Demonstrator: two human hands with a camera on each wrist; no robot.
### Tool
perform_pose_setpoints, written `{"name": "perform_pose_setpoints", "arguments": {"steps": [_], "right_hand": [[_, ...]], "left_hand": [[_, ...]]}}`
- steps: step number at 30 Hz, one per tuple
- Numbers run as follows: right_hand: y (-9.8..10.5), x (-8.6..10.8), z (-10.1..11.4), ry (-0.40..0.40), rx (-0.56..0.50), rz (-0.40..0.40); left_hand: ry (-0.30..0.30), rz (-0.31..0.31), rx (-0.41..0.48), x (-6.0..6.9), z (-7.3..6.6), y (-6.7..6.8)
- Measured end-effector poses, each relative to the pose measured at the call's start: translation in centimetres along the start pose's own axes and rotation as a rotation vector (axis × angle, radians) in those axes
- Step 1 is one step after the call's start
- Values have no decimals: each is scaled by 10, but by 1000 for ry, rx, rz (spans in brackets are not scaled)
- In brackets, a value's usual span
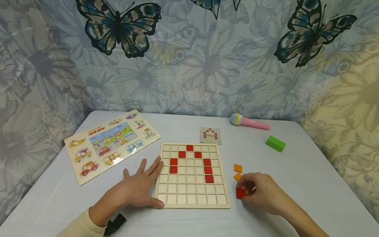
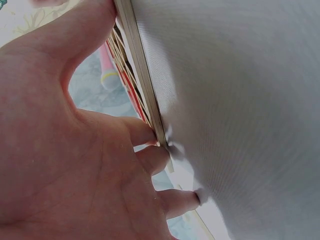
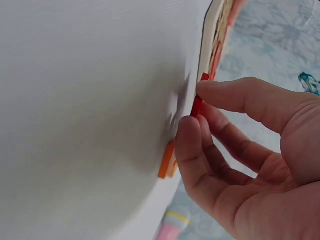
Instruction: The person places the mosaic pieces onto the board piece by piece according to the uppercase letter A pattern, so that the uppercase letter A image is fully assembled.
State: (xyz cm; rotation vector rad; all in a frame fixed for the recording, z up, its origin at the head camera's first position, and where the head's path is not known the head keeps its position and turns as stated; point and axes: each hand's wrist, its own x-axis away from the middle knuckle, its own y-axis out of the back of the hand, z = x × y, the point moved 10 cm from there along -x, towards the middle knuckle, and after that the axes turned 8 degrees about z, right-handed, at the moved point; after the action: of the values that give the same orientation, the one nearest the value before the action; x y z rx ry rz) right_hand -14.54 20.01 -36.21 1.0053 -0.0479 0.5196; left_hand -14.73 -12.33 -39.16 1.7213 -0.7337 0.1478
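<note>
A wooden grid board (image 1: pixel 190 189) lies in the middle of the white table, with several red squares (image 1: pixel 208 170) set in its upper cells in an arch. My left hand (image 1: pixel 137 189) rests at the board's left edge with fingers spread; the left wrist view shows the thumb and fingertips against that edge (image 2: pixel 145 75). Right of the board, my right hand (image 1: pixel 263 192) pinches a red tile (image 1: pixel 240 193) between thumb and fingers, low over the table. In the right wrist view the red tile (image 3: pixel 197 106) stands tilted at the fingertips. Two orange tiles (image 1: pixel 238 168) lie just behind that hand.
A small pattern card (image 1: pixel 210 135) touches or nearly touches the board's far edge. Farther back right are a pink toy microphone (image 1: pixel 254 123) and a green block (image 1: pixel 275 143). A picture puzzle (image 1: pixel 103 168) lies at the left, and a black object (image 1: pixel 115 224) is near my left sleeve.
</note>
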Motion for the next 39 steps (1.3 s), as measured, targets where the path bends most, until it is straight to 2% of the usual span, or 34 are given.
{"name": "perform_pose_setpoints", "arguments": {"steps": [5,11,20,39], "right_hand": [[3,-7,14,75,-21,-2],[4,-21,23,114,-93,11],[2,-44,40,152,-172,27],[-17,-81,85,191,-230,96]], "left_hand": [[-1,16,-9,-3,2,-2],[-5,7,5,-1,0,0],[-2,5,7,0,-2,2],[6,-3,14,0,0,3]]}}
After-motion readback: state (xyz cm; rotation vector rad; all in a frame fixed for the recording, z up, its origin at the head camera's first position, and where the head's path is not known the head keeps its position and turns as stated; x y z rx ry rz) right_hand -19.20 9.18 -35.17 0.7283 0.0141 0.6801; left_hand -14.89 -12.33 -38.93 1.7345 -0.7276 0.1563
